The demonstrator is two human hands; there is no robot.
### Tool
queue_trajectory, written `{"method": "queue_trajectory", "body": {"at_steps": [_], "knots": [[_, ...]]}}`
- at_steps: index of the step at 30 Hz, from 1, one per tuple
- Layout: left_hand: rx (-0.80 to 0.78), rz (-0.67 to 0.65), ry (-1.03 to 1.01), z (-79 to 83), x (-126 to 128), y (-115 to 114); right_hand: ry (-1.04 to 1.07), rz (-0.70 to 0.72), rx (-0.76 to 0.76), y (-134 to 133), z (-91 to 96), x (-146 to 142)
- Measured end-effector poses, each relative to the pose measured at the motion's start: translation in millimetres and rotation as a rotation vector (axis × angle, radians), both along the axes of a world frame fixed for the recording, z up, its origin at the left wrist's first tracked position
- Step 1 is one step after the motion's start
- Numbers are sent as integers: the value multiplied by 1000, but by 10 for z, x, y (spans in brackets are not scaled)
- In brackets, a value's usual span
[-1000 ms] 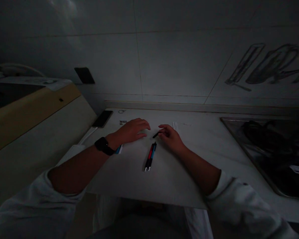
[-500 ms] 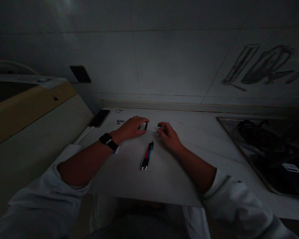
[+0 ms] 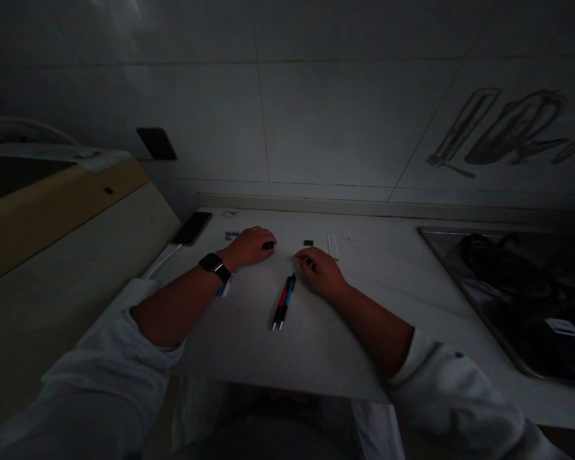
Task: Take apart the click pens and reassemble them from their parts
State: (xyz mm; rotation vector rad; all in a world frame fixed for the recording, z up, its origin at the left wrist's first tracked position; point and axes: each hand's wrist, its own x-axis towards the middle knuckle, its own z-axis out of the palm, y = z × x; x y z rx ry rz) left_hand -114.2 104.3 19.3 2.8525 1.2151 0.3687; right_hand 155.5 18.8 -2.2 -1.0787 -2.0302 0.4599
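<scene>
My left hand (image 3: 253,245) is closed around a small black piece (image 3: 268,245), whose end shows between thumb and fingers. My right hand (image 3: 322,271) is curled with its fingertips together over a small dark piece (image 3: 309,262), mostly hidden by the fingers. Between my hands and nearer to me lie two pens (image 3: 283,301), one red and one blue, with black grips and metal tips. Just beyond my right hand sits a group of small dark pieces (image 3: 308,243), with white sticks (image 3: 333,247) to its right. Several tiny coiled parts (image 3: 231,235) lie by my left hand.
A phone (image 3: 195,228) with a white cable (image 3: 165,260) lies at the left of the white counter (image 3: 268,351). A small ring (image 3: 229,214) is near the wall. Tiny pale bits (image 3: 354,240) lie at the right. A metal-rimmed sink (image 3: 464,297) borders the right side.
My left fingers have closed in from a wide pinch around the black piece. My right hand has drawn back slightly toward me, uncovering the small dark pieces and more of the white sticks.
</scene>
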Motion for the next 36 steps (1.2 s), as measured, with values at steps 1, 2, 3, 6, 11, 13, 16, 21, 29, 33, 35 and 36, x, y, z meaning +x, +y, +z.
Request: {"method": "queue_trajectory", "body": {"at_steps": [1,2,3,6,11,13,16,21,29,33,35,36], "knots": [[-3,-1,-8,-5,-3,4,1,-5,-3,2,4,3],[-8,-3,-21,-9,-6,6,-1,-10,-7,4,8,5],[-13,-4,-37,-12,-8,5,-5,-14,-12,7,11,8],[-21,-15,-76,19,-5,-24,-29,-28,-24,20,10,15],[23,16,-164,315,47,-222,-153,5,-25,77,-19,14],[70,73,-295,476,98,-358,-212,34,-22,112,-26,-4],[121,204,-616,607,218,-570,-289,57,-13,167,-28,-47],[3,275,-974,392,433,-763,-359,84,-8,219,-24,-95],[-132,154,-876,95,411,-760,-425,41,-30,159,46,-90],[-162,176,-913,88,391,-762,-381,30,-27,148,54,-70],[-179,182,-908,83,399,-764,-336,34,-39,156,55,-52],[-185,185,-902,81,404,-765,-301,29,-51,163,58,-38]]}}
